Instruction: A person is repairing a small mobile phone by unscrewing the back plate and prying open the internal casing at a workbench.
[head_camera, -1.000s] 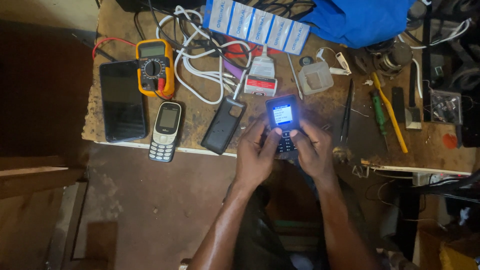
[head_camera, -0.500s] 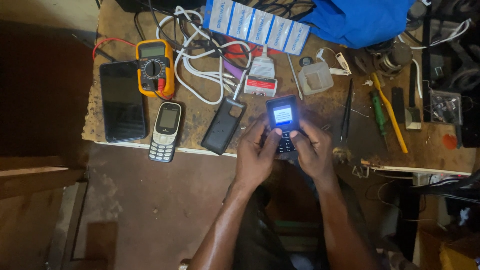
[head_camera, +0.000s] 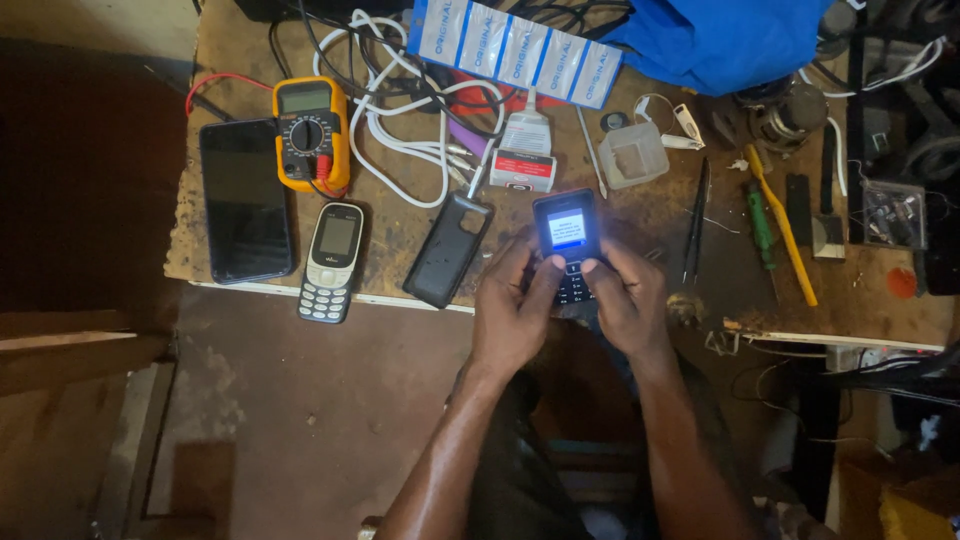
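Nothing shifted since before: both hands' (head_camera: 570, 305) grip clamped around slim black glowing-screened keypad phone (head_camera: 568, 245).

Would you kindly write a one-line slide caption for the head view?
Both hands, left hand and right hand, hold a small black keypad phone with lit screen over a cluttered wooden workbench.

Rough wooden bench (head_camera: 640, 215), glossy smartphone (head_camera: 243, 200)
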